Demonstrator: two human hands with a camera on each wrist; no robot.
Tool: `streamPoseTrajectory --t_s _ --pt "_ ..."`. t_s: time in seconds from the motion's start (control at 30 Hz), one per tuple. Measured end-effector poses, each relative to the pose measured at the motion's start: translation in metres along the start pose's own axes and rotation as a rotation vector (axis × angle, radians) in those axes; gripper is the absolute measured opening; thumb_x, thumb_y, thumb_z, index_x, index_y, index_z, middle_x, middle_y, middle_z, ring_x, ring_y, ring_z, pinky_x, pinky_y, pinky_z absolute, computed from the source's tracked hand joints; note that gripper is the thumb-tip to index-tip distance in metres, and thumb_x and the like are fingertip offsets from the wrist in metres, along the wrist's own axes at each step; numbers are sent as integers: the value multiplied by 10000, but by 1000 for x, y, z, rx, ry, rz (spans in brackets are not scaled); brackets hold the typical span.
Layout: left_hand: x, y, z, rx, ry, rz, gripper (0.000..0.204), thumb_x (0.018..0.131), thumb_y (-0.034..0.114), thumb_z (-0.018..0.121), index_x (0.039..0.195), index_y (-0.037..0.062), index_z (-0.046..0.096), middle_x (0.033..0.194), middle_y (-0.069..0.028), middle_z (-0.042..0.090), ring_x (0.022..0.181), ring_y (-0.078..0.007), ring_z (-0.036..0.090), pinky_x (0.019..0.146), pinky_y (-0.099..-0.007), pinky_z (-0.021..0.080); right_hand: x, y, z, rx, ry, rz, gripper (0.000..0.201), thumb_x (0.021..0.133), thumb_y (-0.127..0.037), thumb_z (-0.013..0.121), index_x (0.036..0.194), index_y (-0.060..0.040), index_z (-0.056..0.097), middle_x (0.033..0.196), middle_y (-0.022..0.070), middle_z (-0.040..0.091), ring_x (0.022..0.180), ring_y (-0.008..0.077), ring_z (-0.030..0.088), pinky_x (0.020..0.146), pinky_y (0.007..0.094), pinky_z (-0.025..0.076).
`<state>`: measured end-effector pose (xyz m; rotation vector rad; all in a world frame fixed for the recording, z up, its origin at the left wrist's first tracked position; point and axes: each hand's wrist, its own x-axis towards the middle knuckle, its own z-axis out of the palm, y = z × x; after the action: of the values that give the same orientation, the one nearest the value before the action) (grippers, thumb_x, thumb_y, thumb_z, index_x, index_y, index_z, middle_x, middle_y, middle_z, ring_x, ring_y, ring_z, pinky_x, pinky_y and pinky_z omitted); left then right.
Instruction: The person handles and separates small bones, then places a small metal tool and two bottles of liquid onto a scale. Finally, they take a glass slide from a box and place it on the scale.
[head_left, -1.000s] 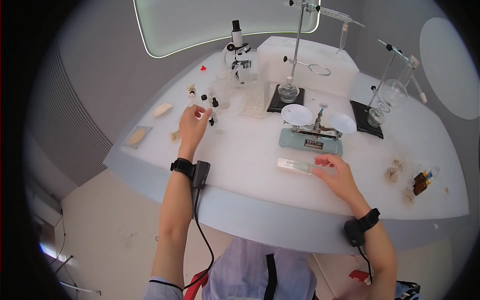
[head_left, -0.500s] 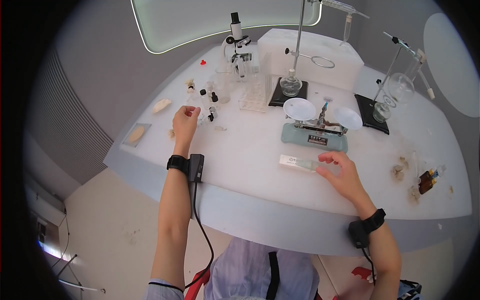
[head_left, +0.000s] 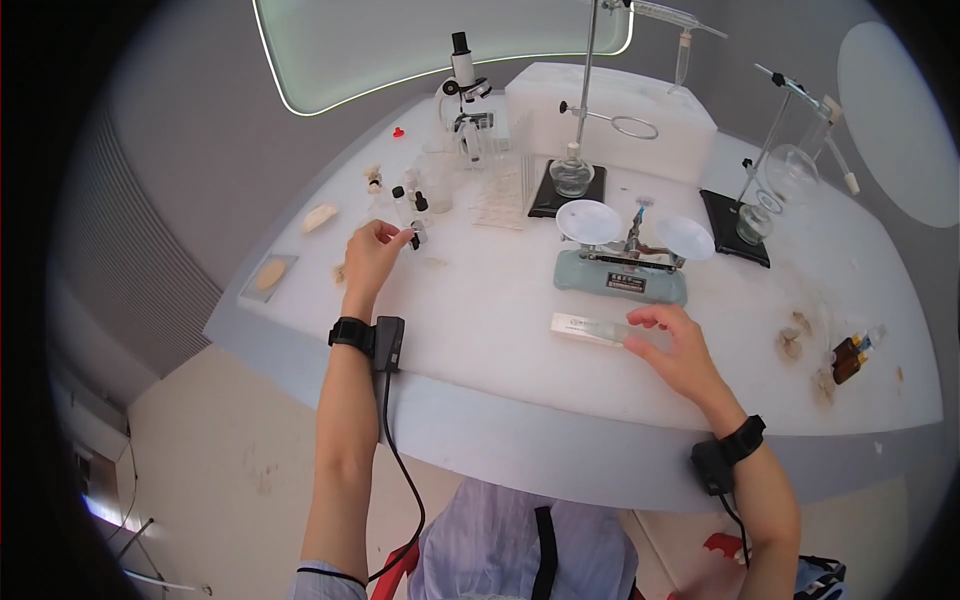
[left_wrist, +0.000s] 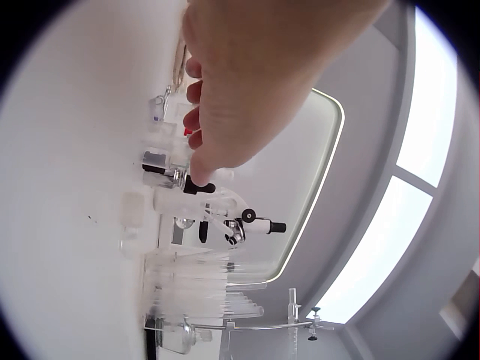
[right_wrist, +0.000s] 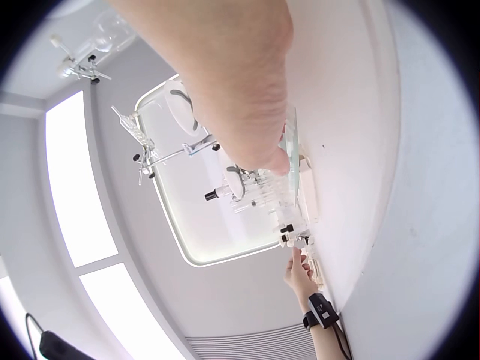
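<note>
At the table's left side my left hand (head_left: 372,258) has its fingers loosely bent and its thumb stretched toward a cluster of small bottles. Closest to the thumb is a small clear bottle with a black part (head_left: 416,237). A dropper bottle (head_left: 421,203) and a black-capped vial (head_left: 399,203) stand just behind. In the left wrist view the thumb overlaps a black dropper bulb (left_wrist: 201,187). My right hand (head_left: 682,350) holds the right end of a clear greenish strip (head_left: 605,332) between thumb and fingers. The strip's left part meets a white labelled box (head_left: 571,324) on the table.
A balance scale (head_left: 620,278) stands behind the right hand. Farther back are a microscope (head_left: 463,95), a test tube rack (head_left: 497,208) and two stands with glass flasks (head_left: 572,175). Brown bottles (head_left: 850,358) are at right; a shell-like piece (head_left: 320,218) lies at left.
My left hand has drawn back slightly toward me and left, then turned its thumb toward the small bottles. The right hand keeps its place at the strip. The head view has shifted a little.
</note>
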<state>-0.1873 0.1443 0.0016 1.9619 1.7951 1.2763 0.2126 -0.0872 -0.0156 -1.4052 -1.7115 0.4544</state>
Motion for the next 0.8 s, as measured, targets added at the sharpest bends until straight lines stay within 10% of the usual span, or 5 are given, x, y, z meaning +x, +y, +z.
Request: streamPoseTrajectory --t_s 0.2,0.8 --pt "-7 7 2 146 -134 126 274 740 280 768 879 49 714 758 -72 668 725 -234 643 666 -358 492 0 -5 -2 -34 -9 -28 322 810 -236 769 1053 -48 672 1022 77 677 976 231 581 874 356 475" --pt "-5 24 6 -62 207 290 197 838 161 689 999 50 670 807 -29 638 668 -136 531 652 -286 460 0 0 1 -30 -22 -55 335 763 -224 792 1039 -78 669 1030 62 661 987 229 574 877 360 479"
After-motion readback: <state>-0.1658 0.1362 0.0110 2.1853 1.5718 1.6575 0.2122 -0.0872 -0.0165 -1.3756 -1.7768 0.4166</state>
